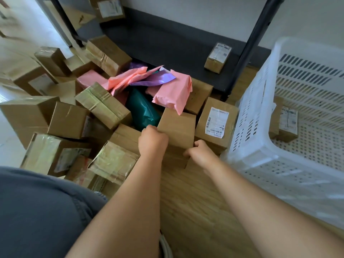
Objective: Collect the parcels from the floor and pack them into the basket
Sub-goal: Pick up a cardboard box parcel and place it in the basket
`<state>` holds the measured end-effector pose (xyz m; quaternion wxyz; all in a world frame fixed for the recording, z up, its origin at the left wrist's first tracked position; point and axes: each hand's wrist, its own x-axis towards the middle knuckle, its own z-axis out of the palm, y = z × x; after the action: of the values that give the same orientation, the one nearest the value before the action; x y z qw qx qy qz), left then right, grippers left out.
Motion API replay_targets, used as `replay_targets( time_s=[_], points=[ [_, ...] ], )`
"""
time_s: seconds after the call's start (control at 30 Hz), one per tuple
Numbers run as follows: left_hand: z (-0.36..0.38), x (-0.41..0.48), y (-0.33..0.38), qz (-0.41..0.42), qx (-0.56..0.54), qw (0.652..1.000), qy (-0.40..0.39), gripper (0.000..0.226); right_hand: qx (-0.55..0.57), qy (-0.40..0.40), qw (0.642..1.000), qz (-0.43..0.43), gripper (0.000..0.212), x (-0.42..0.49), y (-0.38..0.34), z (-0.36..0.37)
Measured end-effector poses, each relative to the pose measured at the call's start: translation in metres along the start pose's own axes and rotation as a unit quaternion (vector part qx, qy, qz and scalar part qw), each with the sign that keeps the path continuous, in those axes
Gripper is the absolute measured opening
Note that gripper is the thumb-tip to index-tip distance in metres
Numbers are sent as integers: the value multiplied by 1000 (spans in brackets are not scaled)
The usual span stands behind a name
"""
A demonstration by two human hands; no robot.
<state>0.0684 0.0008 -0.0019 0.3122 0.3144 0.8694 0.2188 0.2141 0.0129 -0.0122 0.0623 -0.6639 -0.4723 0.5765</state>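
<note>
A plain brown cardboard box (177, 130) stands on the wooden floor at the front of a heap of parcels. My left hand (152, 139) grips its left edge, and my right hand (200, 152) grips its lower right corner. Beside it on the right stands a labelled box (216, 125). The white plastic basket (260, 159) is on the right, tilted toward me, with one small labelled box (284, 125) inside. Pink (173, 94), purple (154, 79) and green (142, 110) mailer bags lie behind the held box.
Several taped cardboard boxes (102, 103) crowd the floor to the left. A black shelf frame (247, 53) stands behind, with a small box (217, 57) on its bottom board. My knee in grey fabric (41, 211) fills the lower left. Bare wooden floor (195, 211) lies below my arms.
</note>
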Motion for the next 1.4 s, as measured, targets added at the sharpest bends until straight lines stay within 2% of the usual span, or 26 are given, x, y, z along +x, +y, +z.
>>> replay_targets(
  time_s=[0.1, 0.23, 0.4, 0.57, 0.67, 0.83, 0.9, 1.0, 1.07, 1.13, 1.23, 1.3, 1.4],
  points=[
    [-10, -7, 5, 7, -66, 998, -1, 35, 16, 7, 999, -27, 59, -8, -5, -6],
    [-17, -20, 6, 15, -113, 993, -1, 48, 31, 30, 997, -67, 50, -19, -9, -15],
    [-24, -43, -2, 3, -134, 991, 25, 61, 44, 66, 994, -74, 38, -22, -6, -18],
    [-22, -56, -12, -23, -168, 985, 27, 48, 26, 80, 995, -58, 43, -27, 12, -22],
    [-12, -62, -22, -31, -185, 982, -2, 36, 16, 84, 995, -53, 38, -35, 22, -25],
    [6, -75, -26, -35, -226, 973, -33, 37, 56, 82, 993, -69, 32, -36, 43, -36],
    [10, -79, -27, -39, -222, 973, -44, 47, 55, 48, 995, -64, 51, -40, 52, -40],
    [12, -83, -33, -96, -206, 972, -57, 65, -16, -27, 998, -55, 87, -47, 65, -45],
    [12, -85, -36, -121, -195, 970, -82, 68, -61, -66, 995, -52, 92, -47, 74, -45],
    [15, -86, -38, -107, -177, 973, -99, 68, -80, -62, 993, -63, 81, -46, 80, -42],
    [17, -84, -38, -70, -162, 980, -91, 64, -87, -16, 992, -95, 53, -45, 80, -38],
    [15, -85, -35, -60, -179, 977, -100, 64, -77, 6, 992, -96, 48, -49, 75, -39],
    [10, -87, -29, -61, -203, 970, -120, 77, -85, 52, 990, -97, 49, -56, 66, -40]
  ],
)
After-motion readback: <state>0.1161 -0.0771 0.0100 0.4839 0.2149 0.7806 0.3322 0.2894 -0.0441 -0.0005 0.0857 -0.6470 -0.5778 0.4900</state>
